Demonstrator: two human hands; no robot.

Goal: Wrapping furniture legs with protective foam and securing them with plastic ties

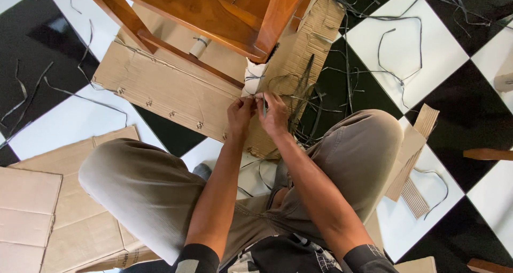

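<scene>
Black and white floor tiles (427,48) lie under everything. Flat cardboard (32,214) sits at 8 o'clock, and one big cardboard sheet (160,86) lies under the wooden chair (214,11) at 12 o'clock. Thin dark strips (395,54) curl all over the floor, too many to count, mostly at 1 and 2 o'clock. One torn cardboard piece (417,160) lies at 3 o'clock.

Two knees in tan trousers (144,187) stick out on each side, with two arms between them. Both hands meet in the middle, just below the chair leg wrapped in white padding (254,75). Left hand (240,115) is curled, fingers pinched at the wrap's bottom edge. Right hand (275,115) is curled too, pinching a thin dark strap (264,108) beside the wrap.
</scene>
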